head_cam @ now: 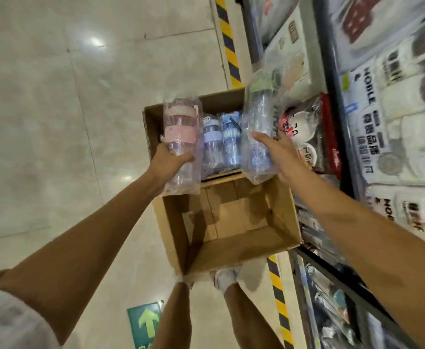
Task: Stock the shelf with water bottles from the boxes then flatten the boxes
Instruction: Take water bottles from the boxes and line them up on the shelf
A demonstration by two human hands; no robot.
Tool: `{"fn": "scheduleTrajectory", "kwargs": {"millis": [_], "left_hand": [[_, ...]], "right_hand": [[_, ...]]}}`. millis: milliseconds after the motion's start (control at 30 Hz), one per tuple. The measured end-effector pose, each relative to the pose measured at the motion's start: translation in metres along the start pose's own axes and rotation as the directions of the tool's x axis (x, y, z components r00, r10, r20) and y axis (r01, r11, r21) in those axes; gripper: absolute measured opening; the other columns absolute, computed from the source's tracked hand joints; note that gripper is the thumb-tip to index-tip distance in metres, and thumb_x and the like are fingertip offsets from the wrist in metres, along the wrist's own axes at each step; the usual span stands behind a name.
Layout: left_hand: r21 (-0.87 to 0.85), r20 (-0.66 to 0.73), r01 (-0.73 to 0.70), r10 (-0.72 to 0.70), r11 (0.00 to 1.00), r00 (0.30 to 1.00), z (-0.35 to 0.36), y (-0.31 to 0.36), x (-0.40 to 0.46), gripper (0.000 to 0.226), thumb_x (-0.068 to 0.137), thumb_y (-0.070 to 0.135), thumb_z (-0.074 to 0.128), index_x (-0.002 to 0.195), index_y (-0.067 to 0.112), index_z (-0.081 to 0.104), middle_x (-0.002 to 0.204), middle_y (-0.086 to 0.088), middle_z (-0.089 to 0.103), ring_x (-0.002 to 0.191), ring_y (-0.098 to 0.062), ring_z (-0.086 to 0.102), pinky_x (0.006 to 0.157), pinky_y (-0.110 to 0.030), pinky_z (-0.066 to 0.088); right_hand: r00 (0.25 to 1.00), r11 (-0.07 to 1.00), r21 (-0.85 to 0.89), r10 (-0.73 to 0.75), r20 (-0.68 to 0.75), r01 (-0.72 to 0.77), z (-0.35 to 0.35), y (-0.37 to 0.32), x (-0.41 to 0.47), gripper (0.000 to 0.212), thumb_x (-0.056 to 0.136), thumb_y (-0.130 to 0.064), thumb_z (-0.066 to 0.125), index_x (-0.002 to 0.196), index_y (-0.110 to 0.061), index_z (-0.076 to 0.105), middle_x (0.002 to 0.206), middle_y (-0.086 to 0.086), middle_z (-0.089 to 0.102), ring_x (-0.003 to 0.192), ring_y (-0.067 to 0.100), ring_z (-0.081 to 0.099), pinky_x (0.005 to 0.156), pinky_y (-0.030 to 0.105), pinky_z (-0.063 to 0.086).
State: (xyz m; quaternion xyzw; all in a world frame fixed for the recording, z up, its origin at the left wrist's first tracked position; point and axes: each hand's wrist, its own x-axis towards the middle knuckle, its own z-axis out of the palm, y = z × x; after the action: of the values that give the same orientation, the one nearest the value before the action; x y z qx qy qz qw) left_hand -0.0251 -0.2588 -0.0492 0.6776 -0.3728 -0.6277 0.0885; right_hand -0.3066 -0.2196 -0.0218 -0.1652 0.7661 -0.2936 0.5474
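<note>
My left hand [167,159] grips a pink-lidded water bottle [181,127] wrapped in clear plastic, held above the far cardboard box [153,122]. My right hand [279,154] holds a blue bottle with a green lid [259,117], also in plastic wrap, lifted toward the shelf [332,79] on the right. Two blue bottles [221,142] still stand in the far box. The near cardboard box [282,205] sits open at my feet, with only bare cardboard showing inside.
The shelf on the right carries packaged goods in white boxes [372,117] and plastic bags [304,132]. Yellow-black hazard tape [227,44] runs along the floor by the shelf base. A green arrow sticker [147,323] lies on the tiled floor.
</note>
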Motion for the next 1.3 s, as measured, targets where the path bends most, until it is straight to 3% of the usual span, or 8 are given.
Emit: {"fn": "scheduleTrajectory", "kwargs": {"millis": [133, 300, 467, 633, 800, 1033, 1200, 1300], "left_hand": [[-0.004, 0.097, -0.117, 0.117, 0.993, 0.988, -0.002, 0.060, -0.115, 0.050, 0.083, 0.023, 0.084, 0.125, 0.029, 0.056, 0.115, 0.002, 0.071, 0.103, -0.015, 0.072, 0.090, -0.038, 0.061], [0.027, 0.136, -0.231, 0.226, 0.972, 0.965, -0.014, 0.126, -0.250, 0.065, 0.084, 0.033, 0.084, 0.140, 0.026, 0.054, 0.122, 0.006, 0.072, 0.100, -0.002, 0.073, 0.079, -0.022, 0.062], [-0.038, 0.110, -0.322, 0.324, 0.946, 0.940, -0.025, 0.180, -0.367, 0.070, 0.082, 0.035, 0.083, 0.142, 0.030, 0.048, 0.126, 0.007, 0.067, 0.107, -0.008, 0.069, 0.081, -0.026, 0.057], [-0.084, 0.159, -0.450, 0.457, 0.889, 0.875, -0.028, 0.217, -0.466, 0.087, 0.066, 0.051, 0.082, 0.142, 0.025, 0.049, 0.130, 0.002, 0.067, 0.117, -0.018, 0.067, 0.098, -0.041, 0.059], [-0.094, 0.286, -0.583, 0.583, 0.807, 0.760, -0.023, 0.226, -0.536, 0.053, 0.085, 0.031, 0.080, 0.132, 0.026, 0.056, 0.119, 0.001, 0.071, 0.111, -0.020, 0.070, 0.094, -0.038, 0.058], [-0.101, 0.500, -0.655, 0.607, 0.749, 0.617, -0.009, 0.204, -0.614, 0.086, 0.069, 0.048, 0.082, 0.147, 0.033, 0.049, 0.138, 0.005, 0.066, 0.125, -0.015, 0.065, 0.102, -0.042, 0.055], [-0.092, 0.655, -0.697, 0.570, 0.711, 0.496, 0.036, 0.180, -0.667, 0.056, 0.083, 0.002, 0.082, 0.121, 0.031, 0.053, 0.104, 0.018, 0.074, 0.103, -0.006, 0.070, 0.071, -0.013, 0.054], [-0.109, 0.741, -0.641, 0.492, 0.760, 0.457, 0.064, 0.159, -0.697, 0.056, 0.089, -0.010, 0.072, 0.130, 0.025, 0.058, 0.102, 0.014, 0.080, 0.105, -0.011, 0.073, 0.080, -0.025, 0.060]], "right_hand": [[0.999, 0.990, 0.139, -0.017, 0.030, 0.013, -0.025, -0.040, -0.099, 0.092, 0.066, -0.054, 0.094, 0.145, -0.026, 0.054, 0.130, -0.004, 0.070, 0.118, 0.019, 0.069, 0.101, 0.048, 0.057], [0.996, 0.976, 0.198, -0.091, -0.014, 0.092, -0.078, -0.084, -0.207, 0.117, 0.049, -0.068, 0.096, 0.149, -0.030, 0.050, 0.143, -0.005, 0.062, 0.122, 0.020, 0.065, 0.105, 0.051, 0.054], [0.968, 0.924, 0.292, -0.245, -0.044, 0.248, -0.117, -0.151, -0.351, 0.055, 0.086, -0.025, 0.084, 0.137, -0.016, 0.062, 0.122, 0.006, 0.075, 0.108, 0.026, 0.074, 0.093, 0.047, 0.061], [0.923, 0.854, 0.349, -0.355, -0.151, 0.385, -0.152, -0.167, -0.458, 0.085, 0.072, -0.040, 0.093, 0.146, -0.026, 0.053, 0.132, -0.001, 0.071, 0.120, 0.020, 0.069, 0.102, 0.046, 0.055], [0.863, 0.776, 0.391, -0.388, -0.322, 0.495, -0.167, -0.148, -0.548, 0.096, 0.070, -0.054, 0.092, 0.152, -0.037, 0.044, 0.144, -0.005, 0.063, 0.125, 0.018, 0.065, 0.103, 0.045, 0.053], [0.782, 0.643, 0.498, -0.276, -0.558, 0.582, -0.161, -0.072, -0.657, 0.118, 0.060, -0.055, 0.097, 0.159, -0.031, 0.037, 0.151, -0.001, 0.056, 0.123, 0.020, 0.067, 0.101, 0.049, 0.057], [0.691, 0.546, 0.505, -0.206, -0.693, 0.669, -0.164, -0.011, -0.736, 0.126, 0.056, -0.059, 0.098, 0.160, -0.030, 0.034, 0.151, -0.002, 0.056, 0.126, 0.022, 0.065, 0.108, 0.053, 0.052], [0.612, 0.489, 0.472, -0.172, -0.772, 0.734, -0.172, 0.025, -0.782, 0.127, 0.053, -0.063, 0.098, 0.158, -0.027, 0.038, 0.150, 0.001, 0.058, 0.128, 0.022, 0.064, 0.110, 0.053, 0.050]]}}
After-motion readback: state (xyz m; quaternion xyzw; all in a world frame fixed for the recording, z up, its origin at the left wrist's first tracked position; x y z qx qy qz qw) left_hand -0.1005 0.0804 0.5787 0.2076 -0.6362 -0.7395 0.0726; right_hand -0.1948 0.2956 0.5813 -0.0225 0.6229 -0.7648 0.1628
